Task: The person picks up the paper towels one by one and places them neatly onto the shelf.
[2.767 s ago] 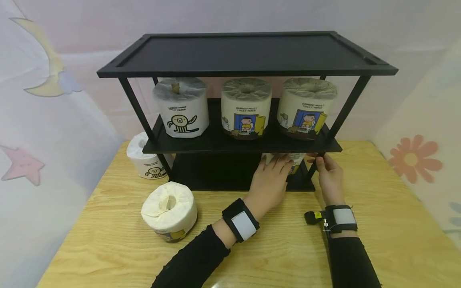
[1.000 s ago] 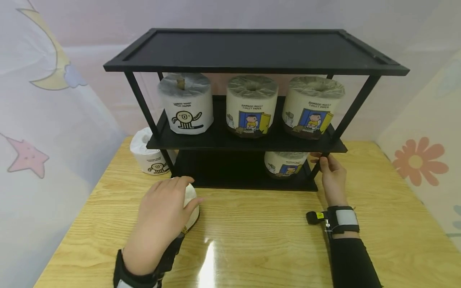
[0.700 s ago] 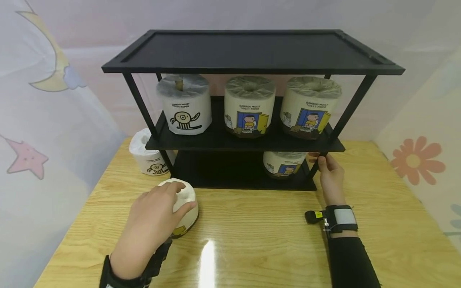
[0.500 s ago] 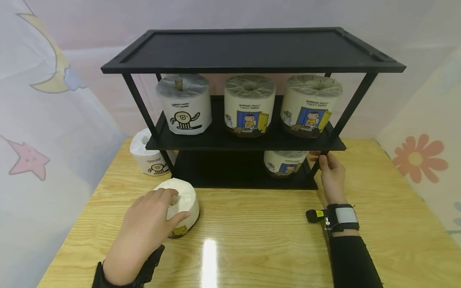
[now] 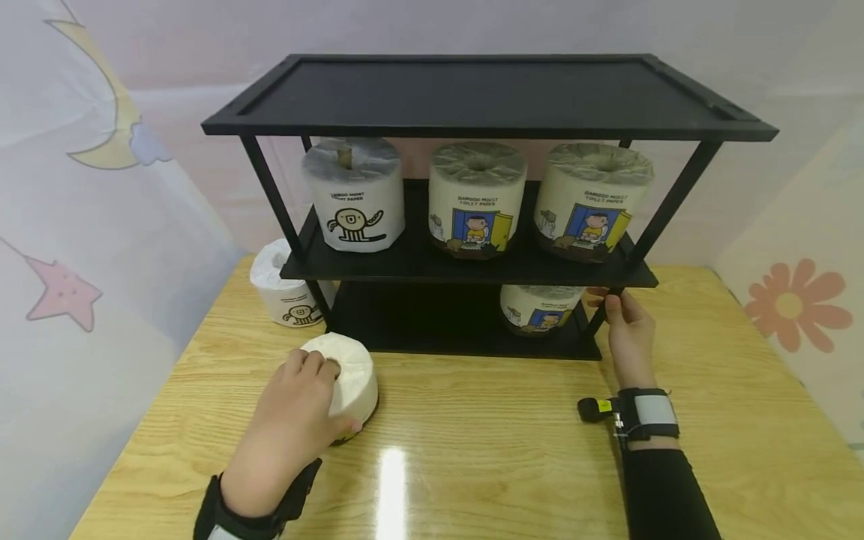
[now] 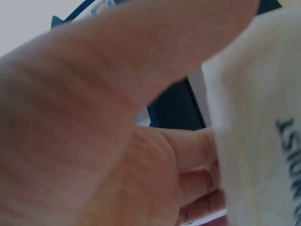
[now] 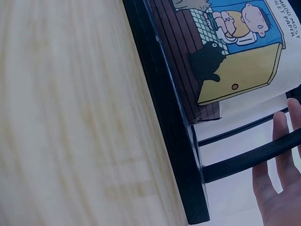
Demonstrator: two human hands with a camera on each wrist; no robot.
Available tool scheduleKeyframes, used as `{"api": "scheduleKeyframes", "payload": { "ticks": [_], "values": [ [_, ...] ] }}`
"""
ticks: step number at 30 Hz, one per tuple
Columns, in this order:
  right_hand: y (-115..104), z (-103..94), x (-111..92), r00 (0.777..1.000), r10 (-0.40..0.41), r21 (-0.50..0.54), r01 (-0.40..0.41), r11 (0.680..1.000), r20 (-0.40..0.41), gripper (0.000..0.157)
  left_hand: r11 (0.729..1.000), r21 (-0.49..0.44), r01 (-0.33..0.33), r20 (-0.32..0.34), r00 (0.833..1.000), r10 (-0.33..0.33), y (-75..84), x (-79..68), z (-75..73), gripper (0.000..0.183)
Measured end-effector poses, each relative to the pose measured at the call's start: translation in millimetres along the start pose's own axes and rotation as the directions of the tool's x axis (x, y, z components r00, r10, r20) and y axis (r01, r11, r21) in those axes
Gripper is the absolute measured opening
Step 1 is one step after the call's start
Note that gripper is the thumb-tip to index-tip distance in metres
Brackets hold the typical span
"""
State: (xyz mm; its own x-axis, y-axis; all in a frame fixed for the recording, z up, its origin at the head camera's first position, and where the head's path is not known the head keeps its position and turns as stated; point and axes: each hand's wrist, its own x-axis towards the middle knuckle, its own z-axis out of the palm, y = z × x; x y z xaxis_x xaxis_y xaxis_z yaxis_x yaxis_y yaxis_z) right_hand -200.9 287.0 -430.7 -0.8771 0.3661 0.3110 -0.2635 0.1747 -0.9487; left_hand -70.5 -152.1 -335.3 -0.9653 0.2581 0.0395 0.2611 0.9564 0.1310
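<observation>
My left hand (image 5: 290, 420) grips a cream-wrapped toilet roll (image 5: 358, 382) on the table at front left, fingertips at its core hole and thumb against its near side. Close up in the left wrist view, the wrapper (image 6: 258, 117) lies between thumb and fingers. At the right, my right hand (image 5: 631, 337) holds the front post of a black shelf rack (image 5: 459, 268), thumb in front and fingers behind; the right wrist view shows fingers (image 7: 281, 127) behind that post. A toilet roll (image 5: 540, 309) stands on the bottom shelf beside this post.
On the middle shelf stand three toilet rolls, a white one (image 5: 354, 202) at left and cream ones in the middle (image 5: 477, 206) and at right (image 5: 594, 206). Another white roll (image 5: 286, 289) stands on the wooden table (image 5: 486, 450) behind the rack's left post.
My left hand has left the roll on the bottom shelf, moved to the front-left roll and closed its fingers and thumb on it. The right hand stays at the post.
</observation>
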Motion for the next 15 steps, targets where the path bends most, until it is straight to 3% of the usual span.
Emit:
{"api": "scheduleKeyframes", "payload": {
  "ticks": [6,15],
  "values": [
    [-2.0,0.5,-0.6,1.0,0.002,-0.013,-0.002,1.0,-0.009,0.031,1.0,0.025,0.005,-0.039,0.999,-0.004,3.3,3.8,4.4,0.066],
    [-1.1,0.2,-0.6,1.0,0.018,0.004,-0.018,1.0,-0.015,0.032,0.997,0.047,-0.065,-0.113,0.991,0.07,2.4,9.0,11.3,0.065]
  ]
}}
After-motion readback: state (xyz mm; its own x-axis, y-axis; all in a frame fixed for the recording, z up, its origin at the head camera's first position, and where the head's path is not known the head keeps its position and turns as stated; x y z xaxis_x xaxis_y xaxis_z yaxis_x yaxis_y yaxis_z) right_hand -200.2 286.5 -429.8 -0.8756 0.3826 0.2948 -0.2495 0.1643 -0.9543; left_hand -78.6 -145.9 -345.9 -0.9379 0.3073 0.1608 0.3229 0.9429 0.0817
